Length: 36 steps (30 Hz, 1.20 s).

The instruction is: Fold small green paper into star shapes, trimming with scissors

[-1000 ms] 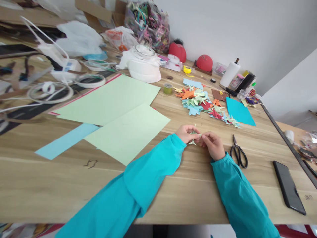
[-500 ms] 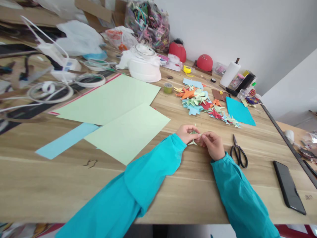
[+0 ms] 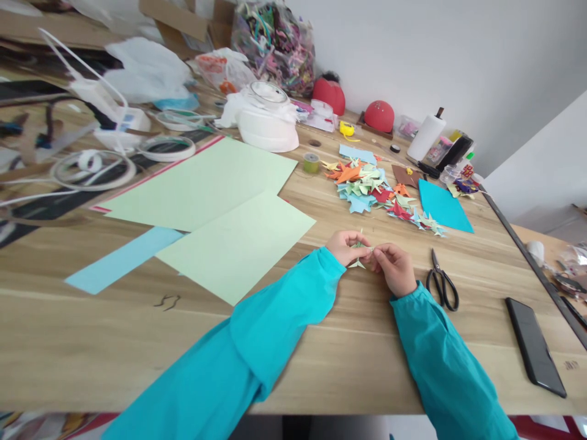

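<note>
Between my two hands is a small pale green origami paper crane point(image 3: 357, 264), partly hidden by the fingers. My left hand point(image 3: 347, 247) is closed around its body. The thumb and forefinger of my right hand point(image 3: 393, 266) pinch one thin tip of the same crane. Both hands hover low over the wooden table, fingertips almost meeting. Beyond them lies a heap of folded paper cranes point(image 3: 362, 183) in orange, red, blue and green. Black-handled scissors point(image 3: 443, 282) rest to the right of my right hand.
Large light green paper sheets point(image 3: 238, 250) and a blue paper strip point(image 3: 123, 260) lie on the left. A black phone point(image 3: 535, 347) is near the right edge. A green thread spool point(image 3: 310, 162), a turquoise sheet point(image 3: 444, 205) and coiled white cables point(image 3: 92, 171) lie farther back.
</note>
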Tool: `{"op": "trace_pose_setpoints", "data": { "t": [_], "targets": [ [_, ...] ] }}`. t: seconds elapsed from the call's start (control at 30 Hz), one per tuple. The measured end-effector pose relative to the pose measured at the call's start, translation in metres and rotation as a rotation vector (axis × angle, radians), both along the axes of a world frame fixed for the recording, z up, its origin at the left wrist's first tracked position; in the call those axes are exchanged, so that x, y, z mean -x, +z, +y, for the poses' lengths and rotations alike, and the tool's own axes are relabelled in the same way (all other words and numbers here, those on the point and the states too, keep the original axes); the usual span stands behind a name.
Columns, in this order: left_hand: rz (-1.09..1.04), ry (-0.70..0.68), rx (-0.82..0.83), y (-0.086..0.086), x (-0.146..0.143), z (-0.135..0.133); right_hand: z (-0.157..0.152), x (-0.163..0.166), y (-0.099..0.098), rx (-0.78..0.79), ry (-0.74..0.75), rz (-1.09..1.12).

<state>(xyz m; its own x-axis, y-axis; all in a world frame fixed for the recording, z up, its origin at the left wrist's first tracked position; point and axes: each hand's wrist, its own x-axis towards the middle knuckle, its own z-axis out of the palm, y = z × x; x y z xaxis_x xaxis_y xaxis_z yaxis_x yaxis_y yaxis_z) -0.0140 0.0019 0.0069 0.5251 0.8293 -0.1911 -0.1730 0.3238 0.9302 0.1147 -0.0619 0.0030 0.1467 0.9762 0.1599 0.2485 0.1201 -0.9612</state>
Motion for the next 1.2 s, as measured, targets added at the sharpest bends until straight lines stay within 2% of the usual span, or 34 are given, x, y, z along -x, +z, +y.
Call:
{"op": "trace_pose_setpoints", "data": {
  "t": [0.3, 0.5, 0.9, 1.2],
  "targets": [
    [-0.027, 0.020, -0.051, -0.0078, -0.0023, 0.0016, 0.0001, 0.0008, -0.0024, -0.004, -0.003, -0.019],
    [-0.015, 0.039, -0.060, -0.0063, -0.0034, 0.0004, -0.0006, 0.0012, -0.0036, 0.003, 0.002, -0.060],
    [-0.039, -0.010, 0.058, -0.0049, -0.0048, -0.0028, -0.0005, -0.0008, -0.0097, -0.014, 0.018, -0.130],
    [0.013, 0.055, -0.101, -0.0062, -0.0044, -0.0025, -0.0010, -0.0003, -0.0057, 0.004, 0.002, -0.108]
  ]
}}
